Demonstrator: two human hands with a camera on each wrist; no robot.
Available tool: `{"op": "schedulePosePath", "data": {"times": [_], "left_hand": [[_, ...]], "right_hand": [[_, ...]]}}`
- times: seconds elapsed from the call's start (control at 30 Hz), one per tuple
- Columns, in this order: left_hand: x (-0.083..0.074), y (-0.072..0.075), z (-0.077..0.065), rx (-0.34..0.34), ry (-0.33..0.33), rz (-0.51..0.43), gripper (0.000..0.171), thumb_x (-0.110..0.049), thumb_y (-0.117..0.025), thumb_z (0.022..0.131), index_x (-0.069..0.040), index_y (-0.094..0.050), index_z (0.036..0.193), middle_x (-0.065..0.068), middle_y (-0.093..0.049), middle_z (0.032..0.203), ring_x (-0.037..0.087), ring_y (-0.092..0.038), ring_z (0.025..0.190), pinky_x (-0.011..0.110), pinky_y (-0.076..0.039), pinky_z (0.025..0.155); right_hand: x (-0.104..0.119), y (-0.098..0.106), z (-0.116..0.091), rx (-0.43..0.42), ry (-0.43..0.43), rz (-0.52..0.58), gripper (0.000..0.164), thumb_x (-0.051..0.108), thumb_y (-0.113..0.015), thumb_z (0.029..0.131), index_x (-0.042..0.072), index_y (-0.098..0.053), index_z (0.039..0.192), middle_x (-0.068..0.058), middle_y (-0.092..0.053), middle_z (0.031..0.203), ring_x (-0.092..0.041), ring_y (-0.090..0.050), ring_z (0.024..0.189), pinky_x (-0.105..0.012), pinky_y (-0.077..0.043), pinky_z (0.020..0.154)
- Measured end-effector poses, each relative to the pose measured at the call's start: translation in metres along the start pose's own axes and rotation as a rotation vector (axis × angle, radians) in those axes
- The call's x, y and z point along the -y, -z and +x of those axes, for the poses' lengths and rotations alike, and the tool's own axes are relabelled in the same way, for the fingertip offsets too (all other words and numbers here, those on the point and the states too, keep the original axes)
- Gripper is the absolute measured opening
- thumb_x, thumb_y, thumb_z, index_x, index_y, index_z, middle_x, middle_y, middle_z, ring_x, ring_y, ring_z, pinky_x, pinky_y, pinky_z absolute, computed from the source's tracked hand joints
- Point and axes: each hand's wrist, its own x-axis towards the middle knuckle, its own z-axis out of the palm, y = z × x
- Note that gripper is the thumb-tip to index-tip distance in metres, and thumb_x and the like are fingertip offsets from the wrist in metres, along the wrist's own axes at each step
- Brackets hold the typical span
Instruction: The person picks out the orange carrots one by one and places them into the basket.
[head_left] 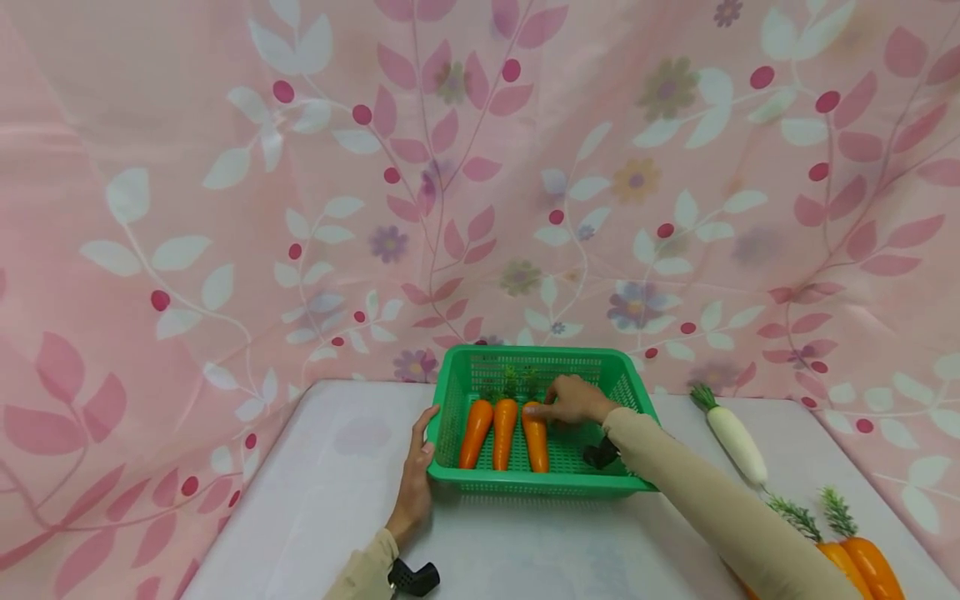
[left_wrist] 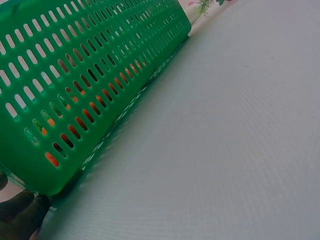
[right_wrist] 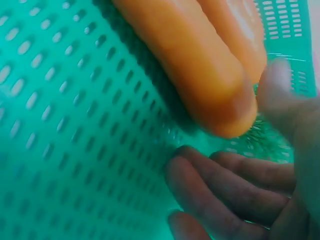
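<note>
A green plastic basket point(head_left: 540, 481) with slotted walls stands at the back of the table. Three orange carrots with green tops lie side by side in its left half: a left carrot point(head_left: 476, 435), a middle carrot point(head_left: 505, 433) and a right carrot point(head_left: 536, 437). My left hand point(head_left: 414, 479) holds the basket's left side, its fingers at the rim; in the left wrist view its fingers point(left_wrist: 25, 212) show at the basket's corner. My right hand point(head_left: 573, 400) reaches inside, at the top end of the right carrot. Around that end point(right_wrist: 232, 117), thumb and fingers are spread apart in the right wrist view.
To the basket's right a white radish point(head_left: 738, 446) with a green top lies on the white table point(head_left: 337, 467). More carrots point(head_left: 870, 567) lie at the front right, partly behind the right sleeve. A pink floral curtain point(head_left: 480, 208) hangs behind the table.
</note>
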Motion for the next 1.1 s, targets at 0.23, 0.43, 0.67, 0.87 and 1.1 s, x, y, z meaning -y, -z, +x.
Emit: {"op": "schedulePosePath", "data": {"times": [0.23, 0.43, 0.67, 0.87, 1.1], "left_hand": [[0.000, -0.001, 0.001, -0.001, -0.016, 0.024, 0.058, -0.028, -0.023, 0.109, -0.023, -0.031, 0.167, 0.013, -0.024, 0.176, 0.040, -0.022, 0.160, 0.080, -0.010, 0.121], [0.002, 0.001, 0.002, -0.011, -0.019, 0.031, 0.057, -0.026, -0.023, 0.110, -0.024, -0.030, 0.167, 0.011, -0.025, 0.176, 0.037, -0.022, 0.160, 0.077, -0.010, 0.123], [0.001, 0.002, 0.001, -0.016, -0.009, 0.028, 0.058, -0.026, -0.023, 0.110, -0.024, -0.030, 0.167, 0.011, -0.025, 0.175, 0.037, -0.023, 0.158, 0.077, -0.010, 0.122], [0.000, 0.000, 0.001, -0.015, 0.009, 0.028, 0.057, -0.028, -0.023, 0.111, -0.025, -0.029, 0.167, 0.010, -0.024, 0.176, 0.036, -0.022, 0.159, 0.076, -0.009, 0.123], [-0.002, -0.001, 0.000, -0.015, 0.014, 0.027, 0.057, -0.028, -0.023, 0.110, -0.024, -0.030, 0.167, 0.011, -0.025, 0.175, 0.035, -0.022, 0.159, 0.075, -0.009, 0.123]], "right_hand": [[-0.002, 0.022, -0.026, -0.034, 0.048, -0.037, 0.041, 0.034, -0.059, 0.109, -0.002, -0.076, 0.121, -0.013, -0.080, 0.089, -0.025, -0.077, 0.070, -0.033, -0.059, 0.060], [-0.003, 0.047, -0.053, -0.131, 0.113, -0.060, 0.033, 0.024, -0.058, 0.110, -0.002, -0.077, 0.115, -0.014, -0.080, 0.088, -0.025, -0.074, 0.066, -0.032, -0.059, 0.062], [-0.016, 0.059, -0.086, -0.320, 0.117, -0.139, 0.022, 0.020, -0.063, 0.106, 0.006, -0.078, 0.099, -0.001, -0.072, 0.076, -0.012, -0.059, 0.060, -0.033, -0.051, 0.060], [-0.036, 0.067, -0.120, -0.411, 0.008, -0.156, 0.021, 0.025, -0.071, 0.101, 0.005, -0.078, 0.101, -0.006, -0.076, 0.089, -0.014, -0.064, 0.070, -0.035, -0.055, 0.061], [-0.056, 0.072, -0.162, -0.319, -0.166, -0.162, 0.034, 0.031, -0.067, 0.101, -0.001, -0.074, 0.112, -0.013, -0.078, 0.098, -0.021, -0.069, 0.076, -0.037, -0.056, 0.060]]}}
